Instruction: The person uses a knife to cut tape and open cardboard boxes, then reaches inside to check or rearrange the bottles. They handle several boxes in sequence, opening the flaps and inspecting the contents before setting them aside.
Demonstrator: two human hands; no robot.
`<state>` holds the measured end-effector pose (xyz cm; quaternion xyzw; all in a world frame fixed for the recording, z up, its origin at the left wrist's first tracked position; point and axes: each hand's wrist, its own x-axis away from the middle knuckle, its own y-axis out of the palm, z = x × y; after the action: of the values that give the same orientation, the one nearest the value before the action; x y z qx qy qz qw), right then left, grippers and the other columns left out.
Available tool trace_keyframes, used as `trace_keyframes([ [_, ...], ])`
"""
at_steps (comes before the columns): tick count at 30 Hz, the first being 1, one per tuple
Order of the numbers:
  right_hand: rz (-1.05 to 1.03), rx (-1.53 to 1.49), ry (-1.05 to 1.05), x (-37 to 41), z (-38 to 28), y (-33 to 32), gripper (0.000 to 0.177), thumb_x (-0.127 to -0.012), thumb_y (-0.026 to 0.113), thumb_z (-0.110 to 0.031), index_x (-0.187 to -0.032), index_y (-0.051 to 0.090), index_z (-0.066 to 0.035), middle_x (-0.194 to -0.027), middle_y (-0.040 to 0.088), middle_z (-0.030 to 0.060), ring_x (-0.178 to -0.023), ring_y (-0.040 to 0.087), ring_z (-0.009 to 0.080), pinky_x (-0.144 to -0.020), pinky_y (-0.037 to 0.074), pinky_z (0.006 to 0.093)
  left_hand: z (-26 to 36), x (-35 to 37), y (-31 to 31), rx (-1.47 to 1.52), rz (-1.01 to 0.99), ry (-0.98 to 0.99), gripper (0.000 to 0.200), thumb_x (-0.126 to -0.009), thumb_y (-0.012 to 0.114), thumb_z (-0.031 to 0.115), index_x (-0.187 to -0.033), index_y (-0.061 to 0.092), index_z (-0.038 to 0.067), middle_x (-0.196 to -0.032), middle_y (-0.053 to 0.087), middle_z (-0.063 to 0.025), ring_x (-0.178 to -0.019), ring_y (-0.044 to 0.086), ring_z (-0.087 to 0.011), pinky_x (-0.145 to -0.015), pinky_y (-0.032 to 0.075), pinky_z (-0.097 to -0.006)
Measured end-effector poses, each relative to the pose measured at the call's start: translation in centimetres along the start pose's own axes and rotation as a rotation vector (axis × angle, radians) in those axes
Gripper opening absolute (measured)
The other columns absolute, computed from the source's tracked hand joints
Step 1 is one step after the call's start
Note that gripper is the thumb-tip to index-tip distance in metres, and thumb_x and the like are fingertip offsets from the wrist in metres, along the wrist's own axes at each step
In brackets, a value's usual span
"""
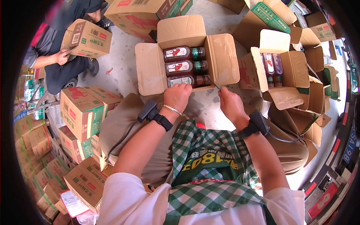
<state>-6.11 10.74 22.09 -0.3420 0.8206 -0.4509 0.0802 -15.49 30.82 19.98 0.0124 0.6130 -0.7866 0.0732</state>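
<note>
An open cardboard box [187,29] stands in front of me with three dark bottles lying in a row, their green-banded necks pointing right. My left hand [178,98] is closed, its curled fingers on the nearest bottle [180,81] at the box's near edge; the fingertips are partly hidden. My right hand [230,103] grips a thin dark rod-like tool [214,83], whose tip reaches the neck end of that bottle. The tool's exact kind is too small to tell. The middle bottle [180,68] and the far bottle [177,53] lie behind it.
To the right, another open box [249,71] holds bottles with purple labels. Closed cartons [77,114] are stacked at my left. A person [62,58] at upper left holds a carton [90,39]. More opened boxes [315,71] crowd the right side.
</note>
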Motion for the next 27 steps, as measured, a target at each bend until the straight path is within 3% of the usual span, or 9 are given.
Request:
trace_keyframes([
  [8,-0.106,0.083,0.138,2.0,1.2,0.0,0.01,-0.086,0.048,-0.013,-0.083,0.049,-0.003,-0.072,0.059,0.0233,-0.074,0.056,0.0456,-0.064,0.043,0.0546,0.7,0.4,-0.2,-0.011,0.059,-0.027,0.001,-0.075,0.055,0.01,-0.075,0.055,0.011,-0.07,0.057,-0.0038,-0.069,0.059,-0.0224,-0.057,0.049,-0.0344],
  [19,0.009,0.021,0.037,1.8,4.7,4.2,0.007,-0.086,0.049,-0.012,-0.085,0.05,-0.005,-0.076,0.06,0.0226,-0.073,0.058,0.0434,-0.062,0.044,0.052,1.0,1.6,0.1,0.0,0.103,0.021,0.007,-0.073,0.055,0.012,-0.08,0.057,0.011,-0.07,0.056,-0.0018,-0.068,0.058,-0.0195,-0.057,0.049,-0.0323],
  [21,-0.039,0.057,0.04,2.7,5.6,3.2,0.008,-0.086,0.05,-0.012,-0.083,0.05,-0.005,-0.075,0.06,0.0223,-0.072,0.057,0.0432,-0.061,0.044,0.052,1.4,2.1,0.2,-0.002,0.099,0.02,0.019,-0.074,0.053,0.012,-0.092,0.059,0.009,-0.079,0.059,-0.0038,-0.074,0.058,-0.0203,-0.065,0.049,-0.0327],
  [22,-0.057,0.11,0.041,3.3,5.9,2.4,0.008,-0.086,0.05,-0.012,-0.083,0.05,-0.005,-0.073,0.059,0.0219,-0.072,0.058,0.0425,-0.06,0.044,0.0516,1.7,2.6,0.2,-0.021,0.011,0.021,0.031,-0.078,0.051,0.014,-0.107,0.057,0.005,-0.094,0.061,-0.0064,-0.088,0.058,-0.0218,-0.078,0.046,-0.037],
  [23,-0.069,0.098,-0.025,3.8,6.6,1.4,0.007,-0.086,0.052,-0.012,-0.083,0.05,-0.005,-0.074,0.059,0.0211,-0.071,0.058,0.0413,-0.06,0.045,0.0501,2.8,4.1,1.3,-0.13,-0.039,-0.052,0.041,-0.082,0.048,0.016,-0.121,0.05,0.003,-0.121,0.054,-0.0125,-0.113,0.05,-0.0257,-0.094,0.039,-0.0475],
  [25,-0.045,0.068,-0.204,4.1,5.8,-2.1,0.005,-0.084,0.055,-0.008,-0.083,0.052,-0.006,-0.072,0.059,0.0181,-0.067,0.058,0.0388,-0.057,0.046,0.0463,4.6,6.6,2.7,-0.254,-0.14,-0.14,0.048,-0.086,0.045,0.016,-0.132,0.041,0.004,-0.14,0.038,-0.0153,-0.131,0.035,-0.0265,-0.102,0.028,-0.0567],
  [26,-0.01,0.003,-0.281,3.7,5.2,-3.7,0.005,-0.082,0.058,-0.007,-0.084,0.053,-0.005,-0.07,0.058,0.0163,-0.066,0.058,0.0374,-0.056,0.046,0.0439,4.5,7.3,4.5,-0.249,-0.192,-0.169,0.057,-0.084,0.051,0.021,-0.136,0.035,0.005,-0.147,0.028,-0.0156,-0.136,0.026,-0.028,-0.105,0.021,-0.0598],
  [27,0.025,-0.061,-0.361,3.1,4.4,-5.2,0.007,-0.081,0.06,-0.006,-0.086,0.055,-0.005,-0.069,0.058,0.0145,-0.064,0.059,0.0359,-0.056,0.047,0.0416,4.5,6.5,3.6,-0.259,-0.177,-0.17,0.057,-0.084,0.051,0.021,-0.136,0.035,0.005,-0.147,0.028,-0.0156,-0.136,0.026,-0.028,-0.105,0.021,-0.0598],
])
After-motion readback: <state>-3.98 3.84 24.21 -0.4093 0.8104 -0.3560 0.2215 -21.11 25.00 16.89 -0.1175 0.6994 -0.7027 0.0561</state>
